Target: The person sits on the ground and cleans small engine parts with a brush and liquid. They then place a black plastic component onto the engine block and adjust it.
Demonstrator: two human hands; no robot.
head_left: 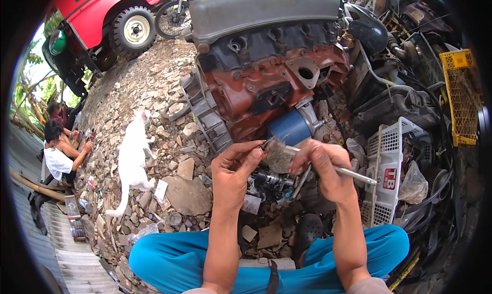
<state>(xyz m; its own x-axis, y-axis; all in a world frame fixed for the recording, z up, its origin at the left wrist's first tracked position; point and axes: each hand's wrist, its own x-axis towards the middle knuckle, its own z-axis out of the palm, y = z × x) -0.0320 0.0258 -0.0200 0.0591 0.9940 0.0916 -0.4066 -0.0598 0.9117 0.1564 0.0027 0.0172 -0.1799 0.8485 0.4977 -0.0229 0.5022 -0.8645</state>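
Observation:
Between the fingertips of my left hand [231, 172] is a small dark part [264, 145], too small to name. My right hand [332, 172] is closed round a slim silver metal rod [356, 175], its far end pointing at the left hand. A blur near that end hides whether it touches the part. Below the hands, a dark metal mechanical assembly [271, 180] lies on the ground by a flat stone. A thin greenish rod [302, 181] slants under my right hand. Just beyond stands a red-brown engine block [241, 91] with a blue cylindrical filter [290, 128].
A white cat [134, 150] lies on the rubble at left. White [382, 191] and yellow [458, 89] plastic crates and piled parts stand at right. Two people [61, 150] sit far left. A red vehicle [102, 17] is parked behind. My blue-trousered legs [174, 258] are folded in front.

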